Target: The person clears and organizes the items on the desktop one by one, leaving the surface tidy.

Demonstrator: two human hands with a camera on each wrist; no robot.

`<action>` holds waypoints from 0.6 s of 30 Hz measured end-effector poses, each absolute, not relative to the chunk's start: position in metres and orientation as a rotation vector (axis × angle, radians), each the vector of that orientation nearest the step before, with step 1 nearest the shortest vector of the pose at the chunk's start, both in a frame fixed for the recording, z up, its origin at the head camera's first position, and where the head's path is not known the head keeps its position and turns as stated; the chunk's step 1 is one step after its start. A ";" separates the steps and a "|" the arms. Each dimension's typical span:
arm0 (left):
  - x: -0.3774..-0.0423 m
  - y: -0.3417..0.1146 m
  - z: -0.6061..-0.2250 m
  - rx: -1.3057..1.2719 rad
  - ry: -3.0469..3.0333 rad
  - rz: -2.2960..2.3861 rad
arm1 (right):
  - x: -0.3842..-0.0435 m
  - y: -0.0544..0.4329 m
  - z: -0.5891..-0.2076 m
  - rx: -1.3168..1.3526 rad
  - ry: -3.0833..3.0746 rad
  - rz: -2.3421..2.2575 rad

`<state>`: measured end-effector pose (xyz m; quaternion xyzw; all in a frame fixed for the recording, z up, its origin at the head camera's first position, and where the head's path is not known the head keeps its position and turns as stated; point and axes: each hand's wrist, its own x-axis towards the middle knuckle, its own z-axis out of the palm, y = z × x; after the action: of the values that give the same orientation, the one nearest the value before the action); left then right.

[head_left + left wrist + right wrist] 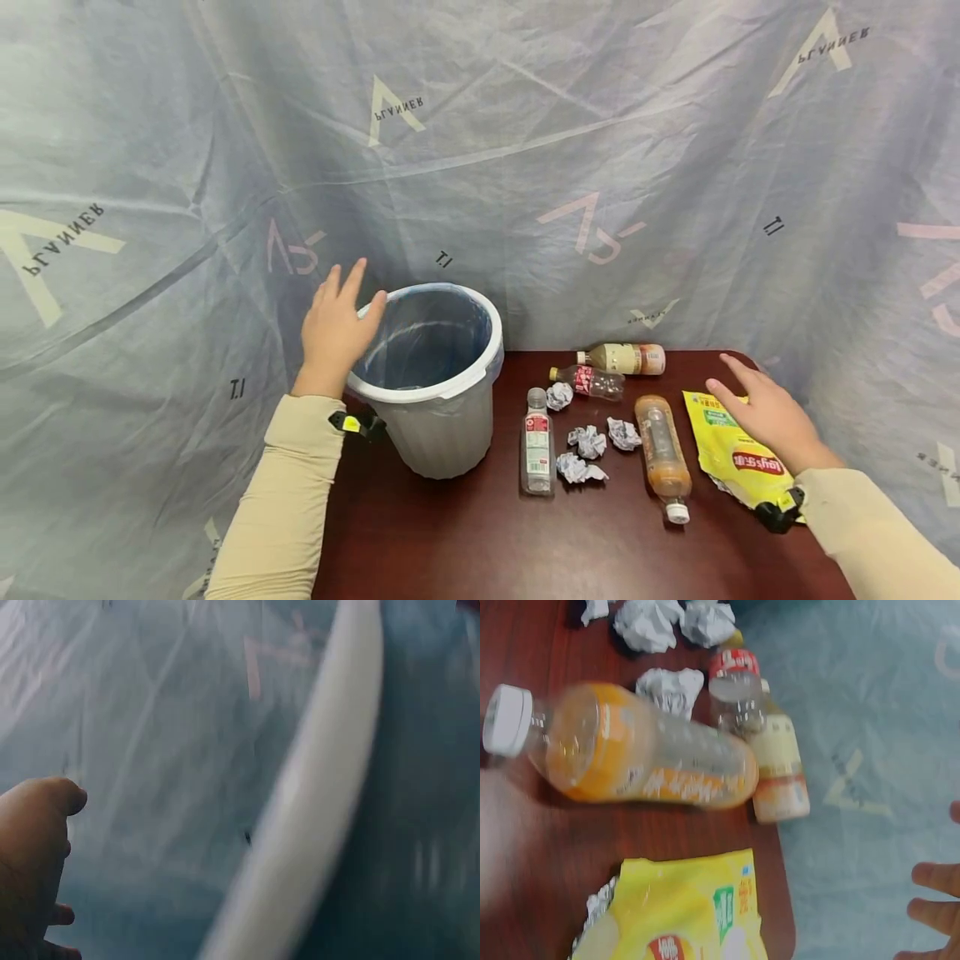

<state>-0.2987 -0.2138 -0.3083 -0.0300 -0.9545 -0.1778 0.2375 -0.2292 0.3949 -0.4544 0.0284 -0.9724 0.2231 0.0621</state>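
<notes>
At the left, the person's left hand (333, 327) is raised with its fingers and thumb spread wide, holding nothing; in the head view it overlaps the left side of the white rim of the grey bin (422, 393), but the left wrist view shows a gap between thumb and rim. That wrist view catches only a blurred stretch of rim and the dark inside, while the head view shows the whole bin standing on the dark red table (465, 533), a clear liner folded over its edge. To the right of the bin is a clear bottle (537, 446) with a red and white label, then four crumpled paper balls (587, 442). Beyond these, on the far side, lie a small yellow-capped bottle (606, 385) with a red label and, farther still, a cream-labelled bottle (622, 359). Farther right, a large orange-wrapped bottle (663, 450) lies with its white cap towards the near side. The yellow bag (723, 446) lies flat near the table's right edge; in the head view the right hand (780, 421) partly covers it, whereas the right wrist view shows its far end uncovered and cuts off the rest. Only fingertips of that hand enter the right wrist view, spread apart and gripping nothing, before the grey curtain (480, 167).
</notes>
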 end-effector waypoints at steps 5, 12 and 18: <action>-0.309 -0.246 -0.329 0.150 -2.792 -0.651 | -0.226 0.416 -0.462 0.029 -2.895 0.689; -0.319 -0.267 -0.348 0.106 -3.008 -0.755 | -0.219 0.439 -0.475 -0.010 -2.894 0.742; -0.327 -0.276 -0.365 -0.043 -3.084 -1.018 | -0.220 0.453 -0.478 -0.049 -2.870 0.882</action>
<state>-0.3273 -0.2757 -0.3647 -0.0133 -0.9482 -0.3128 -0.0533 -0.2197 0.4526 -0.4777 -0.0162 -0.9534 0.2931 0.0694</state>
